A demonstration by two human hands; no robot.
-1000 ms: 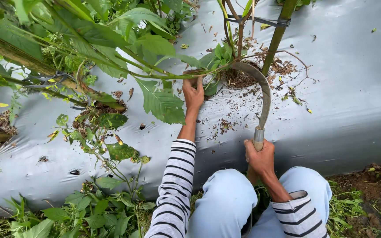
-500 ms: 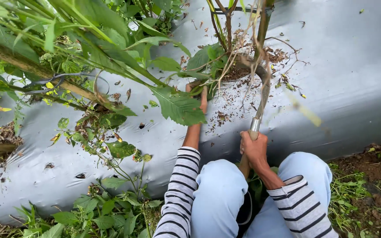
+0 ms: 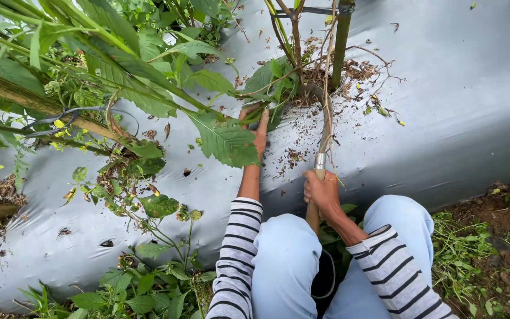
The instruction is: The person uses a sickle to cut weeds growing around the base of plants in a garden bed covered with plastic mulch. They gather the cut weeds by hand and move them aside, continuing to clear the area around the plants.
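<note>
My left hand [image 3: 257,123] reaches up across the grey plastic mulch sheet [image 3: 444,106] and grips a bunch of green weed stems [image 3: 219,106] beside a planting hole [image 3: 311,88]; a big leaf hides part of the fingers. My right hand [image 3: 321,192] is closed round the wooden handle of a sickle [image 3: 324,133], whose curved blade points up into the hole among thin roots and stems. Both sleeves are striped, and my knees in light blue trousers are below.
A green stake [image 3: 341,41] and thin woody stems rise from the hole. Leafy plants and fallen stalks [image 3: 60,65] crowd the upper left. Low weeds [image 3: 143,283] line the sheet's bottom edge; bare soil and grass [image 3: 497,248] lie at lower right. Soil crumbs dot the sheet.
The sickle has swung from the right of the hole in towards it and pulled back, flinging soil and roots. My right hand has shifted left; my left hand keeps its hold on the stems.
</note>
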